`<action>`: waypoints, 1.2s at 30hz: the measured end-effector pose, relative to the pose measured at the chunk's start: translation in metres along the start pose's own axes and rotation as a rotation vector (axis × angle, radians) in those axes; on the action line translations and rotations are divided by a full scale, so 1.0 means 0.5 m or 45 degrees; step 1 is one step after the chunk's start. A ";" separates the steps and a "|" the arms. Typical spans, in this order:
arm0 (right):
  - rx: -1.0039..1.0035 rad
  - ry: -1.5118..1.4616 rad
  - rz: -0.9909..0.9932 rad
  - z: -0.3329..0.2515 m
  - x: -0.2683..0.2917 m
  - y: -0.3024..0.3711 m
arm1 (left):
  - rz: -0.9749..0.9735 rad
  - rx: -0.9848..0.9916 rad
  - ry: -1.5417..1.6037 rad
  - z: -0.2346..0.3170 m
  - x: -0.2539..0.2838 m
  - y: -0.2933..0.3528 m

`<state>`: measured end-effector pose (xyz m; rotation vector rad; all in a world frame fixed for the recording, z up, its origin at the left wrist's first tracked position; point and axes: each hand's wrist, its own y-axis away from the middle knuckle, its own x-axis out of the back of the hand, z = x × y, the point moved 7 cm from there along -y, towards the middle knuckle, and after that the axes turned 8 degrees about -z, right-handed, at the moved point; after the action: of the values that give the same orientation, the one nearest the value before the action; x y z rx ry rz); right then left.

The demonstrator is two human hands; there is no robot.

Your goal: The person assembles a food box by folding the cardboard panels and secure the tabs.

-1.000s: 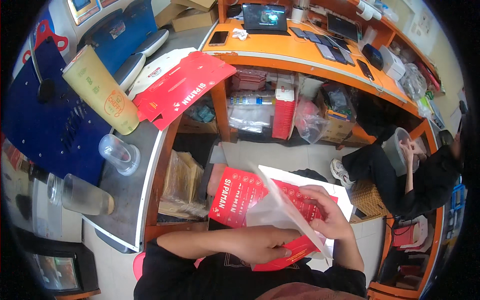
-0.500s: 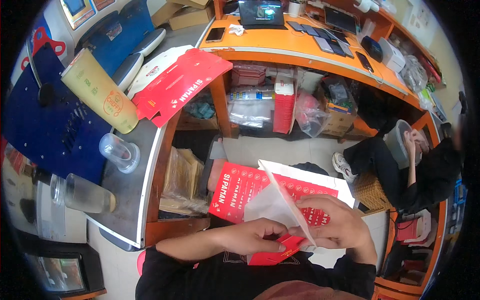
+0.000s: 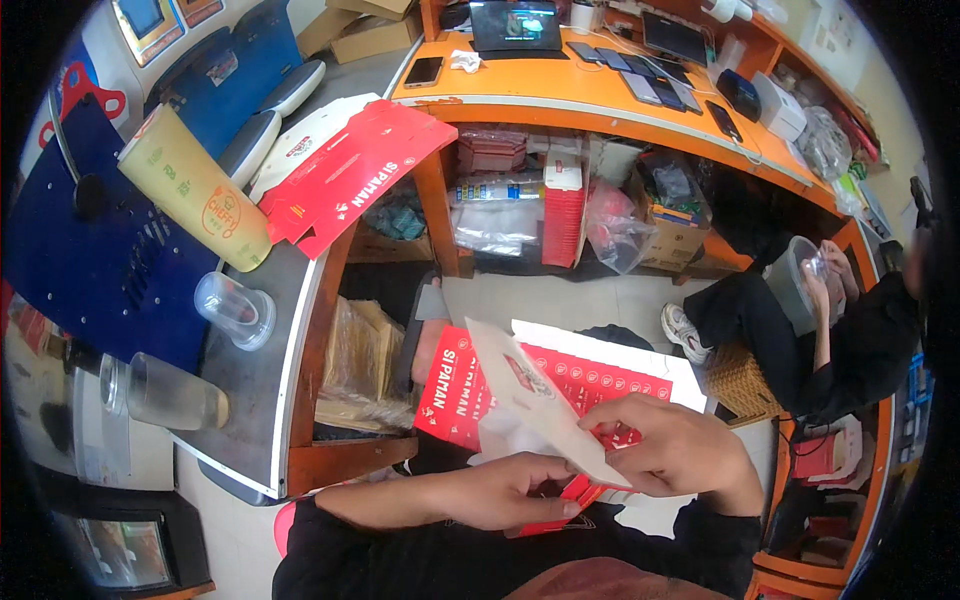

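Note:
My left hand [image 3: 520, 492] is closed on a red edge of a part-folded cardboard box [image 3: 530, 385], its thumb lying along the red strip. My right hand [image 3: 680, 445] grips the same box from the right, fingers bent around its raised flap. That flap stands tilted up between the hands and shows a pale face with a small printed mark; other parts of the box are red. Behind it, across my lap, lies a stack of flat red printed box blanks [image 3: 449, 400] with white edges. My hands hide the box's lower part.
On the dark side table at left are a tall yellow paper cup [image 3: 195, 190], clear plastic cups [image 3: 240, 312], a jar [image 3: 175, 392] and flat red box blanks [image 3: 365, 165]. An orange desk [image 3: 540, 85] holds phones and a tablet. At right, another person holds a tub [image 3: 795, 285].
The box's pale flap has swung toward the left and turned its printed face into view. My right hand has shifted slightly with it, while my left hand keeps its hold.

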<state>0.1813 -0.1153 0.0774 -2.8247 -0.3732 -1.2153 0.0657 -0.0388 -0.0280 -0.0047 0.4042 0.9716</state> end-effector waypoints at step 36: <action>0.234 0.868 1.159 -0.006 -0.041 -0.016 | 0.832 -0.711 0.234 0.117 0.110 0.017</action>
<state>0.1638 -0.1119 0.0641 -1.8217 0.7003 -1.5962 0.1056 0.0206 0.0091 -0.4969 0.2922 1.7144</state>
